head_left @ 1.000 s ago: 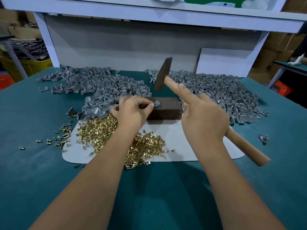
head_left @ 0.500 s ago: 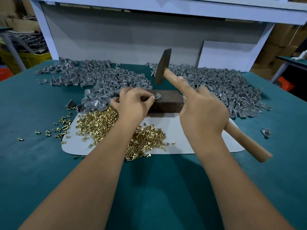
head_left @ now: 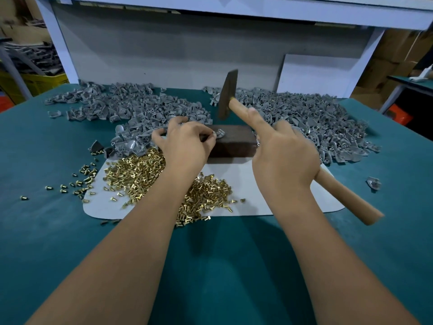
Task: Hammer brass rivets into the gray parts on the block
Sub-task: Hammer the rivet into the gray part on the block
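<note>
A dark brown block (head_left: 234,143) lies on a white mat (head_left: 248,193) in the middle of the teal table. One gray part (head_left: 220,133) sits on the block's top, left of centre. My left hand (head_left: 185,144) pinches that gray part at its left side. My right hand (head_left: 283,151) grips the wooden handle of a hammer (head_left: 346,195), index finger stretched along it. The dark hammer head (head_left: 227,95) hangs raised above the block. Brass rivets (head_left: 138,170) are heaped on the mat below my left hand.
Two big heaps of gray parts lie behind the block, one at the left (head_left: 131,106), one at the right (head_left: 316,120). Loose rivets (head_left: 79,179) are scattered on the teal cloth left of the mat. A single gray part (head_left: 373,182) lies at the right. A white shelf frame (head_left: 234,10) stands behind.
The hammer head stays raised over the block, shifting only slightly. My left hand keeps hold of the gray part on the block. The view has tilted a little.
</note>
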